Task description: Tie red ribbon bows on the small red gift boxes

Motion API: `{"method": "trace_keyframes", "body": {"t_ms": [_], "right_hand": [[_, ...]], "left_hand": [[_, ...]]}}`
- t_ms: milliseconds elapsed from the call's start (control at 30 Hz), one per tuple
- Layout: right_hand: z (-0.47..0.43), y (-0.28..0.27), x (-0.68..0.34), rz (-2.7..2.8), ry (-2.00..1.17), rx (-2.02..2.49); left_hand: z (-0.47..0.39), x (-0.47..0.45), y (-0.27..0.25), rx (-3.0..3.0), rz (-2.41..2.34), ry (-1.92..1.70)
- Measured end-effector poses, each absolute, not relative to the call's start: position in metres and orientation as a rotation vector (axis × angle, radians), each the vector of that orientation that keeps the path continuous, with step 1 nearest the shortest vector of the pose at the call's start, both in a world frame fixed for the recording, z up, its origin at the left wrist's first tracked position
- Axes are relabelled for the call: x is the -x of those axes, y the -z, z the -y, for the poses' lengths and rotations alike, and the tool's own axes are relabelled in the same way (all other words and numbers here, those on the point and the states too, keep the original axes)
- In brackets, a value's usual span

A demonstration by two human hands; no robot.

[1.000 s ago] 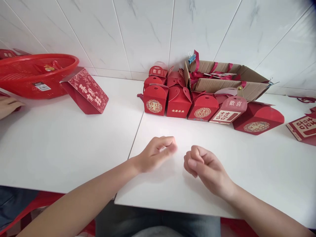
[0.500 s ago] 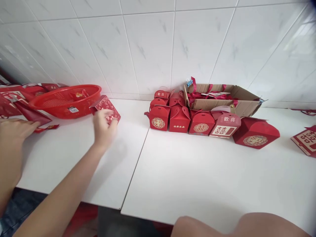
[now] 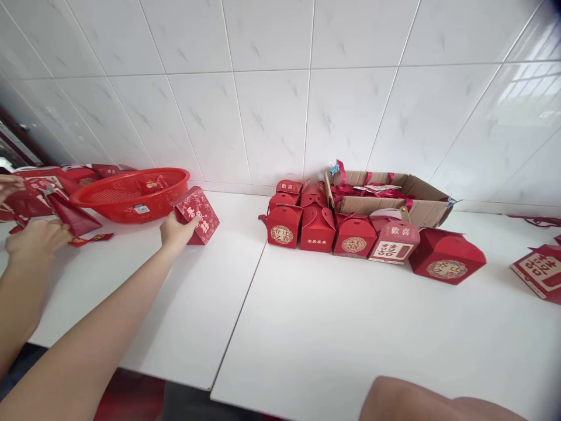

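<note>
My left hand (image 3: 175,229) reaches in from the lower left and is closed around the left side of a red patterned gift box (image 3: 204,215). Its thumb lies on the front face; the fingers behind are hidden. The box tilts beside the rim of a red plastic basket (image 3: 131,211). At the lower edge a blurred patch of skin (image 3: 421,400), apparently my right hand or arm, is cut off, so its fingers do not show.
At left, a co-worker's hands (image 3: 39,237) work at a dark red bag (image 3: 72,216). Small red gift boxes (image 3: 318,231) stand in rows by a cardboard box (image 3: 381,204) of red ribbons. Another red box (image 3: 539,272) sits far right. Behind runs a tiled wall (image 3: 272,117).
My left hand has gone from over the box to a grip on its left side, and the box's front now shows more. The view has tilted up; a second co-worker's hand appears far left.
</note>
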State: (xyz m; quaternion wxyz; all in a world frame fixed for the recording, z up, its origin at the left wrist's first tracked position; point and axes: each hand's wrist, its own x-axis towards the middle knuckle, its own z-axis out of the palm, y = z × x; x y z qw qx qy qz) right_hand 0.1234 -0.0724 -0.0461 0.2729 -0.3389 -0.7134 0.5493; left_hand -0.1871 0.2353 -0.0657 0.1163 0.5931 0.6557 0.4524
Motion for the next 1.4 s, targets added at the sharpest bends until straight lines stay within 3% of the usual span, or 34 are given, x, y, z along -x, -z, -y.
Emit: {"method": "trace_keyframes", "body": {"t_ms": [233,367,533,933,1400], "right_hand": [[0.042,-0.013,-0.147,1.834,-1.461,0.88],[0.015,-0.004,-0.153,1.732,-1.403,0.926],[0.006,0.004,-0.152,1.686,-1.387,0.896],[0.005,0.005,-0.153,1.636,-1.101,0.613],[0.003,0.006,-0.158,1.629,-1.205,0.508]], "left_hand": [[-0.197,0.176,0.065,-1.612,-1.794,-1.506],[-0.151,0.152,0.059,-1.604,-1.515,-1.508],[-0.104,0.118,0.046,-1.601,-1.234,-1.178],[-0.089,0.055,0.054,-1.784,-0.902,-0.809],[-0.094,0.034,0.073,-1.548,-0.782,-0.899]]}}
